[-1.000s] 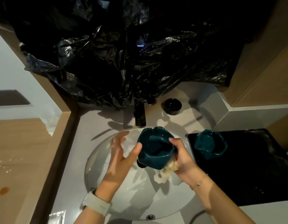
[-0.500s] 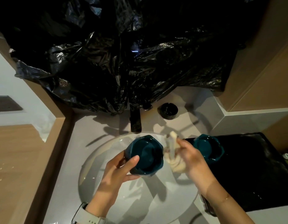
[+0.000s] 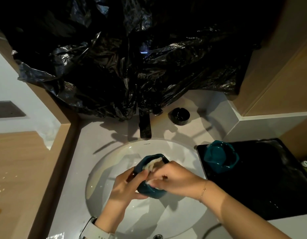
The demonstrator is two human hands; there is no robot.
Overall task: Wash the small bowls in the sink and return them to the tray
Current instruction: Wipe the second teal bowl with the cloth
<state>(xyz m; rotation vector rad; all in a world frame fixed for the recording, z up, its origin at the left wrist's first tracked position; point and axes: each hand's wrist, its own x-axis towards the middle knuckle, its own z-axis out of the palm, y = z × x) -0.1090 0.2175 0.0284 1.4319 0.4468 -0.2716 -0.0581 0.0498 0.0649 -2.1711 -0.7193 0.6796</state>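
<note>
Two teal bowls are in play: one bowl (image 3: 150, 191) in our hands over the sink (image 3: 104, 171), the second bowl (image 3: 221, 156) resting on the black tray (image 3: 269, 183) at the right. Our left hand (image 3: 122, 188) curls round the near-left wall, so the bowl stays steady and tipped above the basin. Our right hand (image 3: 173, 180) pinches a pale cloth (image 3: 151, 164) and presses it into the hollow, likely to scrub the inside. We keep the work under the faucet (image 3: 145, 126), probably so drips fall into the sink. No water stream is visible.
</note>
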